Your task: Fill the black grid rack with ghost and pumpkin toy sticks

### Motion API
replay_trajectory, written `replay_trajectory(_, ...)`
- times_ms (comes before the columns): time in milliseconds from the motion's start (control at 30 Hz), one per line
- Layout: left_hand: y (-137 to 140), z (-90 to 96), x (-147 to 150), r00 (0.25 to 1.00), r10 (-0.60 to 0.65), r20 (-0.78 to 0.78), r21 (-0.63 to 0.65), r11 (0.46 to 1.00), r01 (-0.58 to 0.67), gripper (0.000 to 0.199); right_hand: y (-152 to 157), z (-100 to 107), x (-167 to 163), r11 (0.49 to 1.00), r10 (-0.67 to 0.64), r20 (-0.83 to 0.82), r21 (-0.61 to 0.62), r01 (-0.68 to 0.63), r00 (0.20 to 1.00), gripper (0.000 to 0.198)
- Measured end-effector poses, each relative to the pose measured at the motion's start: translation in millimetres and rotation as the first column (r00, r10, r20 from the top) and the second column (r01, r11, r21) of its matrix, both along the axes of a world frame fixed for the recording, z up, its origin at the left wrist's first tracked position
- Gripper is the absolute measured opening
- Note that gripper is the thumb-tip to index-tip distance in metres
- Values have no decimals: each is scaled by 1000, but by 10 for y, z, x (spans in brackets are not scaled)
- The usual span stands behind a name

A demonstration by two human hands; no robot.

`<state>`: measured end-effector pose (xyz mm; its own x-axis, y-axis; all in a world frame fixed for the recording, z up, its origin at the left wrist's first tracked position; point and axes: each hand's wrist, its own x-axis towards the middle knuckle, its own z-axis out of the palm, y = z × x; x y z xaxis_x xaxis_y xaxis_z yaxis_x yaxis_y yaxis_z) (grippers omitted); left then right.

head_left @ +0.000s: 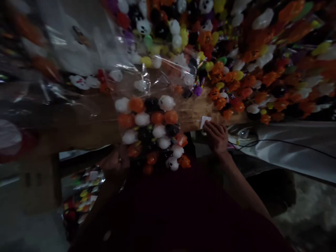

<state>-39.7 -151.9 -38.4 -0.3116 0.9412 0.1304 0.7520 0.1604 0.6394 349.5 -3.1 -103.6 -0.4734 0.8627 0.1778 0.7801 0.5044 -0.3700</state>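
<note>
Our clear bag (159, 82) lies on the wooden table (78, 133) and hangs over its front edge, with orange, white and black toys (158, 118) inside. A big toy pile (236, 84) fills the back and right. A black cord (288, 141) runs off right. The small white card (204, 121) is too blurry for us to read. Our left hand (115, 161) curls by the bag's low left side; we cannot tell if it grips. Our right hand (217, 136) bends its fingertips onto the card, but we cannot tell if it pinches.
</note>
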Motion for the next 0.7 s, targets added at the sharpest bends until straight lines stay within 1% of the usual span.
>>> replay_trajectory(33, -19, 4, 11, 997, 55, -56, 62, 997, -51, 23, 50, 50, 3, 1000, 8, -30, -3, -8, 1000, 30)
replay_trajectory(100, 4, -17, 23, 982, 140, -127, 200, 973, -112, 35, 106, 262, -64, 998, -56, -124, -21, 53, 991, 27)
replay_trajectory(133, 35, -25, 19, 977, 156, -146, 262, 958, -114, 41, 111, 427, -134, 994, -110, -196, -43, 104, 974, 25)
replay_trajectory(167, 72, -24, 8, 973, 159, -166, 319, 942, -99, 42, 100, 627, -228, 987, -158, -282, -79, 142, 946, 22)
replay_trajectory(200, 112, -6, -8, 971, 148, -188, 367, 928, -70, 40, 78, 852, -344, 981, -178, -365, -136, 137, 914, 20)
replay_trajectory(233, 154, 30, -24, 970, 119, -213, 404, 915, -24, 34, 47, 1087, -479, 976, -160, -434, -202, 77, 887, 18)
replay_trajectory(267, 200, 84, -39, 966, 65, -249, 424, 904, 48, 27, 13, 1316, -627, 960, -96, -481, -276, -46, 872, 19)
replay_trajectory(300, 250, 155, -47, 956, -2, -293, 435, 890, 136, 23, -22, 1524, -782, 910, 18, -495, -351, -219, 869, 20)
replay_trajectory(333, 306, 237, -49, 940, -79, -333, 438, 870, 228, 21, -56, 1695, -938, 840, 131, -510, -399, -368, 850, 21)
replay_trajectory(367, 365, 325, -42, 922, -147, -358, 433, 849, 303, 18, -88, 1822, -1087, 752, 234, -521, -439, -492, 821, 23)
replay_trajectory(400, 426, 411, -27, 908, -203, -367, 425, 832, 358, 14, -116, 1899, -1226, 679, 312, -520, -463, -569, 795, 24)
replay_trajectory(433, 484, 490, -8, 903, -235, -360, 421, 823, 382, 8, -140, 1928, -1349, 636, 365, -511, -474, -609, 778, 24)
replay_trajectory(467, 534, 556, 15, 910, -243, -336, 417, 828, 375, 2, -159, 1916, -1454, 617, 402, -492, -478, -625, 772, 24)
replay_trajectory(500, 575, 606, 38, 925, -236, -299, 415, 841, 348, 5, -172, 1871, -1541, 624, 425, -465, -471, -624, 776, 23)
replay_trajectory(533, 603, 637, 61, 939, -220, -264, 413, 854, 316, 8, -178, 1805, -1609, 649, 440, -436, -449, -614, 785, 23)
replay_trajectory(600, 622, 651, 103, 958, -184, -218, 433, 862, 264, 10, -171, 1646, -1697, 737, 446, -379, -359, -572, 811, 23)
replay_trajectory(667, 603, 618, 138, 966, -165, -200, 464, 853, 242, 10, -152, 1501, -1733, 846, 418, -312, -207, -491, 853, 24)
replay_trajectory(700, 586, 596, 152, 967, -159, -201, 478, 846, 239, 10, -143, 1445, -1735, 891, 397, -274, -115, -439, 876, 24)
